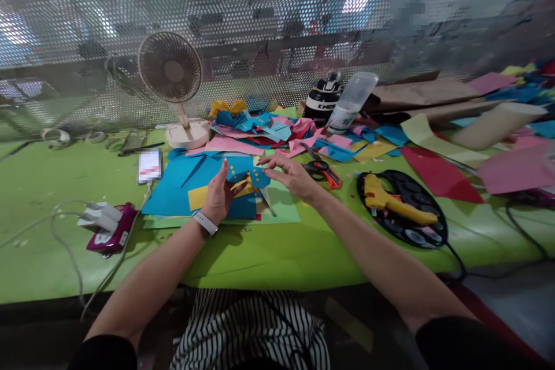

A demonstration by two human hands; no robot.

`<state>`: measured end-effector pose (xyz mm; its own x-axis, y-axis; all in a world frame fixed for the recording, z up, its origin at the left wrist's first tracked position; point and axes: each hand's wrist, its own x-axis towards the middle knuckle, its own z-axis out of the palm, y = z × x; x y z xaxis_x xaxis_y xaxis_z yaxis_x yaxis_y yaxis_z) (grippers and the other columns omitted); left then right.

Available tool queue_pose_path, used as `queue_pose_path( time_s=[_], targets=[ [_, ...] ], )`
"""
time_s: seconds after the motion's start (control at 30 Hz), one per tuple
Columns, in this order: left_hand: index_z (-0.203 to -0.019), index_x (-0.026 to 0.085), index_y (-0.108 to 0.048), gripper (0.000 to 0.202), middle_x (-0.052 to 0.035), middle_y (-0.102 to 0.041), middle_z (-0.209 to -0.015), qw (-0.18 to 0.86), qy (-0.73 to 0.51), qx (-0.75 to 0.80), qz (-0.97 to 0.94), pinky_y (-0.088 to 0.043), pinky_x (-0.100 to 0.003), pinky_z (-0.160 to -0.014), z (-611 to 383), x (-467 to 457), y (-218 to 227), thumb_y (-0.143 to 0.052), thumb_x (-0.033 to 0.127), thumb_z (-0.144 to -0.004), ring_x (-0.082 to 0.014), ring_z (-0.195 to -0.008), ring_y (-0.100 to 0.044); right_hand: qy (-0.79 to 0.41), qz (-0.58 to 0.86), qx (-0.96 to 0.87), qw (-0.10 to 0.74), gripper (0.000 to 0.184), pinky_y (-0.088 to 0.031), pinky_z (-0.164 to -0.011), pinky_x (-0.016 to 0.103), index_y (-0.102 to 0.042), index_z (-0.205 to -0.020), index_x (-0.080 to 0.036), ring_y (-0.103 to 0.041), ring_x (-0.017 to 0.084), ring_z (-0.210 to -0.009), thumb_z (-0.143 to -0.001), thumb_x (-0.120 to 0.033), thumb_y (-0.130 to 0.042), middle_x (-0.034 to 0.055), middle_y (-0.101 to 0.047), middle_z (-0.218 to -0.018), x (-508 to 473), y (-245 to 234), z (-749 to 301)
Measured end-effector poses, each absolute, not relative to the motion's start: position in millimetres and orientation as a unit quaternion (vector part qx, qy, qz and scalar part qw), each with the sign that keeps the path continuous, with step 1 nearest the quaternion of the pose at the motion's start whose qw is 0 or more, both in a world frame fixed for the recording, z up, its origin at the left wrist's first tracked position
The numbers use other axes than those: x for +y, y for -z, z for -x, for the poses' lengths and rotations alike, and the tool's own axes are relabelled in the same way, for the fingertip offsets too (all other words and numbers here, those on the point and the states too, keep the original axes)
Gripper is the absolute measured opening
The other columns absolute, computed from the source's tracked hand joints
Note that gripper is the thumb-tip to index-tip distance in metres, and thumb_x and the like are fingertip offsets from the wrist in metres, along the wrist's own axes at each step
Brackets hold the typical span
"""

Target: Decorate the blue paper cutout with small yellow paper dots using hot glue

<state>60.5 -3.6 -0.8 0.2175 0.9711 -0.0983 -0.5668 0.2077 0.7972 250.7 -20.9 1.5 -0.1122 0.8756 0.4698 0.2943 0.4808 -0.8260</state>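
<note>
My left hand (219, 193) is closed on a small blue paper cut-out (259, 177) dotted with yellow squares, its thumb pointing up. At the cut-out's right edge, my right hand (290, 176) has thumb and index finger drawn together in a pinch; whatever lies between them is too small to make out. Beneath both hands lie large blue paper sheets (169, 185) on a light green sheet (288, 211). A yellow paper strip (198, 198) sits by my left fingers. Below the cut-out, a thin pointed tool (266, 202) rests on the paper.
Orange-and-black scissors (323, 172) lie right of my right hand. Farther right, a yellow glue gun (396, 205) rests on a black palette (436, 208). A fan (186, 133), paper scraps (277, 130) and bottles (323, 98) stand behind. A purple power adapter (115, 237) with cables is at left.
</note>
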Motion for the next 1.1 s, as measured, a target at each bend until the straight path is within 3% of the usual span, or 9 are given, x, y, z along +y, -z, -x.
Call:
queue_pose_path(
  time_s=[0.13,0.27,0.4,0.6,0.8,0.9,1.0,1.1],
  targets=[
    [-0.075,0.018,-0.065,0.035,0.0005,-0.068,-0.077,0.681,-0.586,0.344,-0.272,-0.054,-0.032,-0.079,-62,0,4,-0.089,0.03,-0.053,-0.0137,-0.075,-0.066,-0.266,0.431,-0.679,0.531,0.023,-0.038,-0.096,0.041,-0.06,-0.077,-0.021,-0.056,0.022,-0.108,-0.08,-0.044,-0.061,0.0069,-0.063,-0.107,-19,0,-250],
    [-0.08,0.019,-0.066,0.035,0.0023,-0.065,-0.077,0.661,-0.614,0.343,-0.262,-0.052,-0.028,-0.08,-60,6,5,-0.087,0.032,-0.056,-0.0109,-0.075,-0.065,-0.224,0.51,-0.576,0.598,0.032,-0.044,-0.084,0.036,-0.059,-0.085,-0.021,-0.057,0.02,-0.092,-0.081,-0.052,-0.058,0.0052,-0.062,-0.095,-19,3,-245],
    [-0.075,0.018,-0.063,0.035,0.0028,-0.064,-0.076,0.654,-0.624,0.341,-0.258,-0.051,-0.027,-0.079,-58,8,7,-0.088,0.033,-0.056,-0.0089,-0.071,-0.063,-0.278,0.55,-0.523,0.589,0.044,-0.046,-0.073,0.033,-0.055,-0.08,-0.02,-0.056,0.018,-0.075,-0.078,-0.063,-0.056,0.0019,-0.059,-0.077,-19,6,-238],
    [-0.07,0.017,-0.06,0.033,0.0005,-0.064,-0.081,0.643,-0.633,0.34,-0.266,-0.051,-0.03,-0.08,-60,7,10,-0.086,0.034,-0.058,-0.0092,-0.072,-0.062,-0.261,0.534,-0.468,0.654,0.056,-0.05,-0.075,0.031,-0.052,-0.113,-0.021,-0.058,0.019,-0.094,-0.075,-0.061,-0.064,0.0086,-0.058,-0.111,-19,10,-232],
    [-0.062,0.018,-0.053,0.039,0.0012,-0.064,-0.077,0.647,-0.612,0.342,-0.299,-0.051,-0.031,-0.079,-66,0,10,-0.088,0.035,-0.054,-0.0153,-0.084,-0.066,-0.359,0.461,-0.542,0.603,0.048,-0.052,-0.071,0.032,-0.059,-0.102,-0.021,-0.063,0.017,-0.074,-0.07,-0.054,-0.07,0.0005,-0.063,-0.079,-21,16,-220],
    [-0.065,0.018,-0.056,0.037,-0.0003,-0.065,-0.077,0.656,-0.594,0.339,-0.319,-0.051,-0.03,-0.078,-67,-3,10,-0.088,0.033,-0.054,-0.0168,-0.083,-0.067,-0.351,0.451,-0.539,0.619,0.039,-0.054,-0.071,0.033,-0.059,-0.083,-0.022,-0.064,0.017,-0.07,-0.068,-0.056,-0.07,-0.001,-0.064,-0.073,-21,16,-219],
    [-0.084,0.019,-0.062,0.039,0.0003,-0.067,-0.08,0.643,-0.603,0.34,-0.328,-0.051,-0.028,-0.078,-64,-3,9,-0.087,0.033,-0.057,-0.0139,-0.078,-0.067,-0.352,0.457,-0.52,0.63,0.039,-0.055,-0.071,0.035,-0.057,-0.071,-0.022,-0.065,0.018,-0.066,-0.067,-0.058,-0.07,-0.0024,-0.062,-0.066,-21,14,-223],
    [-0.109,0.025,-0.06,0.057,0.0033,-0.068,-0.08,0.623,-0.622,0.334,-0.336,-0.05,-0.026,-0.08,-60,-1,7,-0.086,0.032,-0.059,-0.0113,-0.077,-0.066,-0.357,0.453,-0.513,0.635,0.039,-0.055,-0.072,0.037,-0.057,-0.072,-0.022,-0.066,0.018,-0.065,-0.066,-0.057,-0.071,-0.002,-0.063,-0.068,-20,14,-226]
  ],
)
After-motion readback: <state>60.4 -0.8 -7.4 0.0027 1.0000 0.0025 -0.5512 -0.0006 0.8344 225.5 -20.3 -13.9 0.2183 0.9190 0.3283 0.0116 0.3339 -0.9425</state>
